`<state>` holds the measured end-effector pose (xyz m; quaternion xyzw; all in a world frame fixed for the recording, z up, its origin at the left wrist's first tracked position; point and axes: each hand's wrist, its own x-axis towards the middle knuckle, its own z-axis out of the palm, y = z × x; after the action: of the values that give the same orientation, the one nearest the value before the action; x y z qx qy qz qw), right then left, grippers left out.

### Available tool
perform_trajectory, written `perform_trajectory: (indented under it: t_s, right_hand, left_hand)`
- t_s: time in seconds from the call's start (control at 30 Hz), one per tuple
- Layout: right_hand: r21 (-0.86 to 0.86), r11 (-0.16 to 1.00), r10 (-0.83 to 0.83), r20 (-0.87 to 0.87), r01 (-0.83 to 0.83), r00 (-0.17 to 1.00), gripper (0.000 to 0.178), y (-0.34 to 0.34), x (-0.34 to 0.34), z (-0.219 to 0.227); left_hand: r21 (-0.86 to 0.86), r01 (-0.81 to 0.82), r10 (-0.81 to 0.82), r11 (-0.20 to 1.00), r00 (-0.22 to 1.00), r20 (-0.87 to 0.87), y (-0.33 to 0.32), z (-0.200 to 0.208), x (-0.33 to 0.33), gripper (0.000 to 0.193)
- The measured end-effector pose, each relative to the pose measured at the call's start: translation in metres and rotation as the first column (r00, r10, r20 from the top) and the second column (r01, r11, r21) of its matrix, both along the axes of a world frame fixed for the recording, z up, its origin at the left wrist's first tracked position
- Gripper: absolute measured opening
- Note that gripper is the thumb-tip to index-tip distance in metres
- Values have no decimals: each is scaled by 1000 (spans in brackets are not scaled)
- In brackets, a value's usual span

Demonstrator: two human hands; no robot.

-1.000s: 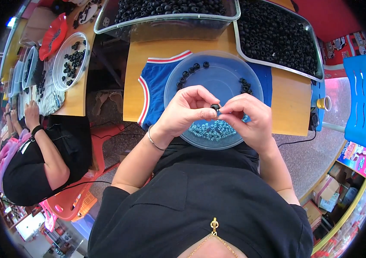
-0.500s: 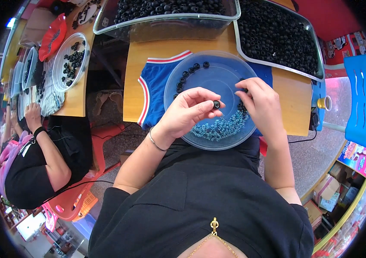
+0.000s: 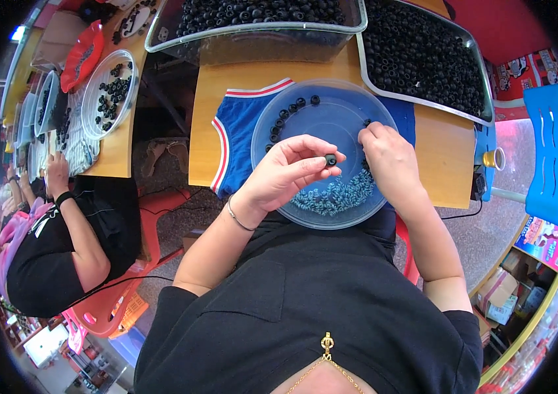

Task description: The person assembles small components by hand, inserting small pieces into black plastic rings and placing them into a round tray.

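Right hand (image 3: 390,157) of mine has shifted: a second ago it met my left at mid-frame, now it's over the right side of the round clear plastic tray (image 3: 328,121). Left hand (image 3: 285,172) is about where it was half a second ago.

Head view, the only one: left thumb and fingers clamped on one black bead (image 3: 331,159), hole visible, held just right of frame centre, above the tray. Right fingertips bunched at the tray's right side, next to small black parts (image 3: 367,123); can't tell if they grip one, back of the hand blocks it.

Tray contents: arc of black beads (image 3: 283,113) along its upper left, heap of small pale-blue pieces (image 3: 335,197) along its lower edge. Tray sits on blue cloth (image 3: 239,125) with red-white trim, on the wooden table (image 3: 443,164).

Top centre: clear rectangular bin (image 3: 253,27) of black beads. Upper right: silver-rimmed tray (image 3: 427,104), also full of them. Far right: blue plastic chair (image 3: 550,157). Left side: co-worker's hand (image 3: 58,174) at another table, near a clear round tub (image 3: 92,98) with black beads.
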<state>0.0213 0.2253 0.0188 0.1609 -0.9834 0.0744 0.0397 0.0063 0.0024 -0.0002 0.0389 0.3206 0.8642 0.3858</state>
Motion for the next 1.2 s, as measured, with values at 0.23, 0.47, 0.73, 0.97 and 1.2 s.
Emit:
perform_trajectory:
  t_s: [0.23,0.47,0.73,0.97,1.2]
  right_hand:
    - [-152,985,84,12,-81,996,13,5,-1,7]
    - [-828,560,77,77,20,994,17,-10,10,32]
    - [-800,594,0,100,81,995,25,-19,14,37]
    - [-953,271,15,148,138,989,24,-26,19,29]
    - [-904,427,74,-5,-36,997,20,-23,18,33]
  left_hand:
    - [49,-9,10,999,1000,-22,-1,1,1,19]
    - [83,-31,34,996,999,-25,2,2,0,20]
    - [92,-34,36,995,999,-20,3,3,-2,19]
    - [108,-47,47,993,999,1,4,4,0,21]
    - [106,-45,46,993,999,-10,4,0,0,22]
